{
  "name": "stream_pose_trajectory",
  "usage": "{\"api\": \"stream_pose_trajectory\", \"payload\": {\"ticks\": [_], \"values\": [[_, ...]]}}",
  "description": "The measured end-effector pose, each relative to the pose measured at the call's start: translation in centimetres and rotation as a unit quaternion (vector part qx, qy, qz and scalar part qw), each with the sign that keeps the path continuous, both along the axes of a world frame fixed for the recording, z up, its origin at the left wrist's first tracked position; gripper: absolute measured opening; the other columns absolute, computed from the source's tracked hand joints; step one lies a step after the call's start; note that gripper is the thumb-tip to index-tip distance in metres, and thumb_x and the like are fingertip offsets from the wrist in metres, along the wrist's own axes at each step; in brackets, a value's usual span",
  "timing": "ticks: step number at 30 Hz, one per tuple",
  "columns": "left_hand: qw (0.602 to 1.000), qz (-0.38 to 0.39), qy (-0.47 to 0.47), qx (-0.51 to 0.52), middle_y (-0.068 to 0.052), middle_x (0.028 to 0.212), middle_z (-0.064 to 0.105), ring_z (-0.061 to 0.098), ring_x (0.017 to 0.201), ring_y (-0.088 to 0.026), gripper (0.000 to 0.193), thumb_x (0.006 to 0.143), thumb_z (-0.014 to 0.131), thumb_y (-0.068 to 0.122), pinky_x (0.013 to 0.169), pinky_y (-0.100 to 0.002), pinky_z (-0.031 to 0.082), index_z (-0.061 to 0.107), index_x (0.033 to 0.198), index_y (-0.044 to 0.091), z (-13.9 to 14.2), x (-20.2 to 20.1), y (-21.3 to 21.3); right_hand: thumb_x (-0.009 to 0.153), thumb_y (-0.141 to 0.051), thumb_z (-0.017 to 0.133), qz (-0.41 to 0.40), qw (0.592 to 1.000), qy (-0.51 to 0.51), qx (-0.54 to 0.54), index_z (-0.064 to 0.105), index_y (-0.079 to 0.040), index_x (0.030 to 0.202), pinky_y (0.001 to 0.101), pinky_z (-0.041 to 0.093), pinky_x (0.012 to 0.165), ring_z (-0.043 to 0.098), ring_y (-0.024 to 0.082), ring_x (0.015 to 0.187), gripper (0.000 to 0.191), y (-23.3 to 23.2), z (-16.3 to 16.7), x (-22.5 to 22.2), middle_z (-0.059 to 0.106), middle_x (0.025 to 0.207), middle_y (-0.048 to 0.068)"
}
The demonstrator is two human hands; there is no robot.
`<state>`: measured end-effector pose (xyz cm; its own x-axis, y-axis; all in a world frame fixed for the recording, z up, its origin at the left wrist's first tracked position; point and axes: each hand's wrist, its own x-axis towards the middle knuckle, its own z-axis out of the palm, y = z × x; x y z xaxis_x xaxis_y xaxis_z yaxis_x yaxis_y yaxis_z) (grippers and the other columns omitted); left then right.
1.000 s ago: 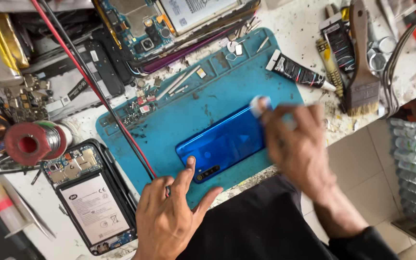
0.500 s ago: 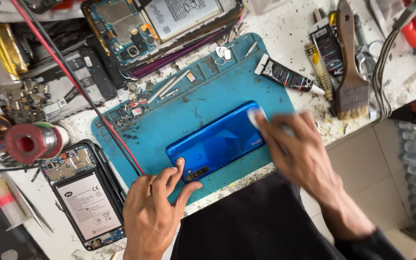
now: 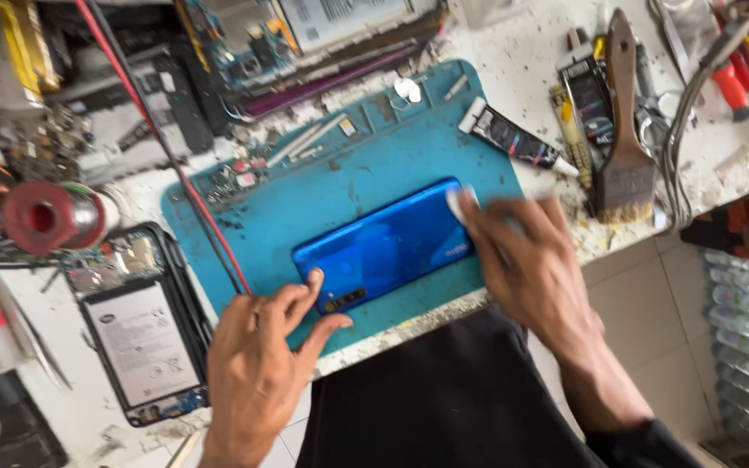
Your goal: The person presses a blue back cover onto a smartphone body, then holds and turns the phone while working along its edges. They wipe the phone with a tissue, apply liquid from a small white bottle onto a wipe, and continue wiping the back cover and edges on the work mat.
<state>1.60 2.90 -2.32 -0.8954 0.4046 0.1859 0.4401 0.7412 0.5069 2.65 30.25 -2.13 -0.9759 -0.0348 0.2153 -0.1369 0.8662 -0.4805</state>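
A phone repair workshop: a stained white worktop [image 3: 522,61] carries a teal rubber repair mat [image 3: 366,182], opened phones with bare circuit boards [image 3: 145,329], a red solder spool [image 3: 45,217], a wooden-handled brush [image 3: 626,130] and black glue tube [image 3: 513,143].

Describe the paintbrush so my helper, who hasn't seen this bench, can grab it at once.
Start at the teal rubber work mat in the middle of the white speckled bench. Look just right of it, past the black glue tube. The flat wooden-handled brush lies there, bristles pointing toward the bench edge; it is the only wide tan-bristled tool.
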Motion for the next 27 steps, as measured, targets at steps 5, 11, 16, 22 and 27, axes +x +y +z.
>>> {"api": "stream_pose_trajectory", "payload": {"ticks": [5,11,16,22,27], "values": [[1.0,-0.008,-0.005,0.009,-0.003,0.103,0.077,0.058,0.085,-0.024,0.065,0.071,0.091,0.03,0.073,-0.037,0.051,0.058,0.119,0.002,0.1,-0.4,-0.8,0.095,-0.003,0.075,-0.019,0.999,0.024,0.02,0.073,-0.009,0.131,0.0412,0.048,0.084,0.057,0.03,0.094,0.036,0.4,-1.5,0.3,0.064,0.108,0.01],[0.994,0.029,-0.104,0.002,-0.006,0.097,0.069,0.056,0.089,-0.024,0.094,0.07,0.093,0.033,0.076,-0.035,0.053,0.047,0.149,0.01,0.1,-0.6,-1.8,0.086,0.002,0.075,0.068,0.995,0.039,0.064,0.072,-0.005,0.124,0.0408,0.048,0.083,0.06,0.027,0.096,0.038,-1.5,-2.7,4.1,0.065,0.11,0.01],[0.992,-0.003,-0.114,0.044,-0.006,0.127,0.068,0.056,0.1,-0.029,0.098,0.073,0.089,0.026,0.089,-0.039,0.052,0.036,0.153,0.006,-0.4,-0.9,-1.6,0.081,0.001,0.075,0.237,0.968,0.074,0.046,0.068,-0.002,0.128,0.0365,0.05,0.081,0.063,0.019,0.098,0.048,-5.7,-3.4,3.6,0.067,0.118,0.005],[0.991,-0.018,-0.12,0.062,-0.007,0.142,0.065,0.056,0.108,-0.029,0.103,0.073,0.087,0.02,0.096,-0.039,0.052,0.027,0.156,0.003,-0.3,-1.1,-1.7,0.081,-0.003,0.077,0.258,0.964,0.051,0.049,0.067,-0.003,0.133,0.0371,0.049,0.078,0.059,0.022,0.091,0.053,-7.9,-2.2,2.8,0.064,0.113,0.005],[0.988,-0.025,-0.121,0.093,-0.009,0.143,0.062,0.055,0.109,-0.031,0.113,0.069,0.09,0.026,0.097,-0.04,0.051,0.023,0.156,0.0,-0.4,-1.1,-1.6,0.082,-0.003,0.077,0.21,0.973,0.049,0.076,0.068,-0.006,0.132,0.0372,0.049,0.079,0.056,0.025,0.089,0.05,-7.1,-1.0,0.7,0.064,0.112,0.006]]}}
